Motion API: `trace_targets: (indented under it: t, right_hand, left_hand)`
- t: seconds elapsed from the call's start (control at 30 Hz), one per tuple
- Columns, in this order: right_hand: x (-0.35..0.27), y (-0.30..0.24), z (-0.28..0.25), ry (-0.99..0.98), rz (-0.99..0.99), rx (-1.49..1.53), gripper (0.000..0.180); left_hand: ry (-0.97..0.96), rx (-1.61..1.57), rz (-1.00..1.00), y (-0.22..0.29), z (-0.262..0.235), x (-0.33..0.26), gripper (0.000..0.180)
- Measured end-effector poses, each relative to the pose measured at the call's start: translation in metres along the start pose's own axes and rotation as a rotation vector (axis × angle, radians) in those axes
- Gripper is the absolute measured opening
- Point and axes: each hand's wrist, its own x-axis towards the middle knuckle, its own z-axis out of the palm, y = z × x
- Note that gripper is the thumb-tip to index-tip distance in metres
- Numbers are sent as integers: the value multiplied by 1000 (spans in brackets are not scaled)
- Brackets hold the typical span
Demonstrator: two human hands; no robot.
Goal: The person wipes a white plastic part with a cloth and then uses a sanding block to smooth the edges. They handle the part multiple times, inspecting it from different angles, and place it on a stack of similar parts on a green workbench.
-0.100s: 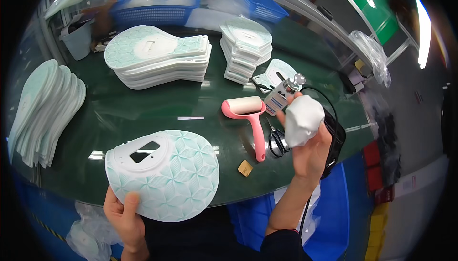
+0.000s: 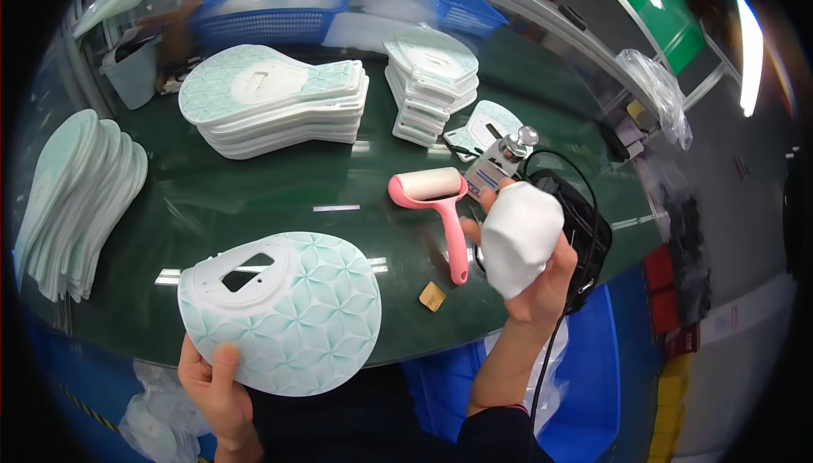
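Note:
A curved white panel (image 2: 309,319) with a mint petal pattern and a dark cut-out tilts above the near edge of the green table. My left hand (image 2: 218,391) grips its lower left edge, thumb on the patterned face and fingers behind. Over on the right, my right hand (image 2: 550,281) holds a bunched white cloth (image 2: 521,234), fingers curled around it. Just beyond that hand stands a pump bottle (image 2: 495,162) with a metal top. A pink-handled lint roller (image 2: 440,209) lies to the hand's left, and the cloth is apart from the panel.
Stacks of similar panels stand at the back (image 2: 279,112), back centre (image 2: 432,82) and far left (image 2: 80,201). A smaller panel (image 2: 487,129) lies behind the bottle. A black bag (image 2: 584,234), a yellowish square piece (image 2: 432,296), blue baskets (image 2: 271,10) and a blue bin (image 2: 597,378) surround the work area.
My right hand has moved slightly left and down with the cloth, which now covers the black-handled scissors. The panel in my left hand has shifted slightly left in view.

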Motion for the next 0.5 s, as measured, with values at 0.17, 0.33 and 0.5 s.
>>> trace_targets:
  t: [0.17, 0.33, 0.5]
  right_hand:
    - [-11, 7, 14, -18, 16, 39, 40]
    - [-14, 9, 33, 65, 11, 49, 34]
    - [-16, 8, 33, -69, 48, 121, 29]
  left_hand:
    - [8, 9, 28, -1, -1, -1, 39]
    - [5, 8, 38, -1, -1, 0, 40]
    - [-16, 13, 41, 0, -2, 0, 39]
